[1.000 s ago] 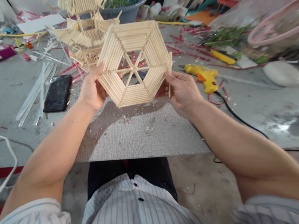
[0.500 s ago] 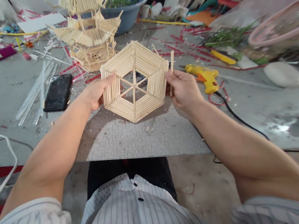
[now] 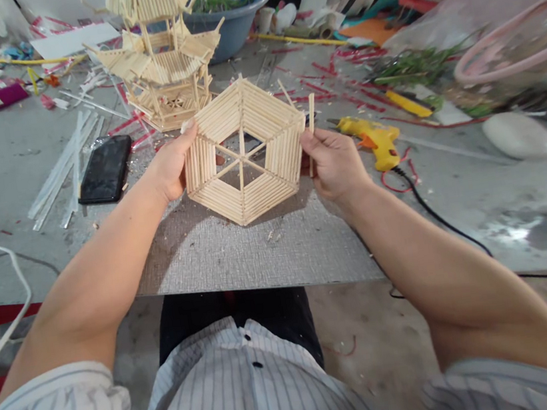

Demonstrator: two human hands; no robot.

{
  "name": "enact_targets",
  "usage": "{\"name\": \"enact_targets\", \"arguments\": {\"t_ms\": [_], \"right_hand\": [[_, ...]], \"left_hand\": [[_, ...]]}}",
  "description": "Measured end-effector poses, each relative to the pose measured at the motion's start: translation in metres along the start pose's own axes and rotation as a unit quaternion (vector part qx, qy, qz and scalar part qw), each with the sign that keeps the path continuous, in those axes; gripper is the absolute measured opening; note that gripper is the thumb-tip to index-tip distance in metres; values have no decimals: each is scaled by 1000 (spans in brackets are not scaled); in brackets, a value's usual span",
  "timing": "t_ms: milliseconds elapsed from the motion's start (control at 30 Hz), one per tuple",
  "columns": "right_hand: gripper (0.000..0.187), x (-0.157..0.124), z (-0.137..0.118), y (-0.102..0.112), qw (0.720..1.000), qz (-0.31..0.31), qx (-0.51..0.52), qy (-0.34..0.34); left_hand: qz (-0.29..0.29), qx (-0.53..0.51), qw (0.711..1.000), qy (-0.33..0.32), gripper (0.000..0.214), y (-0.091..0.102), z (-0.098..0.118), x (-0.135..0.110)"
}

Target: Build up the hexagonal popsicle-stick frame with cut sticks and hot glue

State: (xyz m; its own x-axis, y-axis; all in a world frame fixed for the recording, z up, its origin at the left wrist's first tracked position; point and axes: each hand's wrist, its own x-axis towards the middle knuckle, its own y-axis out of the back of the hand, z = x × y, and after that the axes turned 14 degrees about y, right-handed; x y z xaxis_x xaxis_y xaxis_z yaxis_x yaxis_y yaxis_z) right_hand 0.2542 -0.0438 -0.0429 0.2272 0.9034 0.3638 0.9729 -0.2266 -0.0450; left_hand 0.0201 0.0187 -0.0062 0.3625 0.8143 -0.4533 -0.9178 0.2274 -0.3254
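Note:
A hexagonal frame of thin wooden sticks (image 3: pixel 275 158), with spokes crossing its open middle, is tilted up over the near part of the table. My left hand (image 3: pixel 175 161) grips its left side, thumb on the front face and the other fingers mostly hidden behind. At the right edge, my right hand (image 3: pixel 335 160) pinches a loose wooden stick (image 3: pixel 311 111) that stands nearly upright. The right fingertips also meet the frame's right corner. Beyond the frame stands a tiered pagoda model (image 3: pixel 169 67) of similar sticks.
A yellow glue gun (image 3: pixel 376 140) lies right of my right hand, its black cord running off the near edge. To the left are a black phone (image 3: pixel 105 170) and clear glue sticks (image 3: pixel 65 172). Behind are a blue basin (image 3: pixel 246 0), a yellow cutter (image 3: pixel 409 104) and red scraps.
The frame has shifted slightly left and turned a little. My left thumb has slid up and outward toward its upper left corner. My right hand moved slightly left with the stick.

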Motion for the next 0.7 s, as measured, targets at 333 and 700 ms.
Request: {"name": "enact_targets", "arguments": {"t_ms": [333, 700], "right_hand": [[30, 0, 1, 0, 1000, -10, 17, -6], [32, 0, 2, 0, 999, -26, 17, -7]], "left_hand": [[25, 2, 1000, -17, 36, -2, 2, -1], [41, -19, 999, -18, 38, -1, 2, 1]]}}
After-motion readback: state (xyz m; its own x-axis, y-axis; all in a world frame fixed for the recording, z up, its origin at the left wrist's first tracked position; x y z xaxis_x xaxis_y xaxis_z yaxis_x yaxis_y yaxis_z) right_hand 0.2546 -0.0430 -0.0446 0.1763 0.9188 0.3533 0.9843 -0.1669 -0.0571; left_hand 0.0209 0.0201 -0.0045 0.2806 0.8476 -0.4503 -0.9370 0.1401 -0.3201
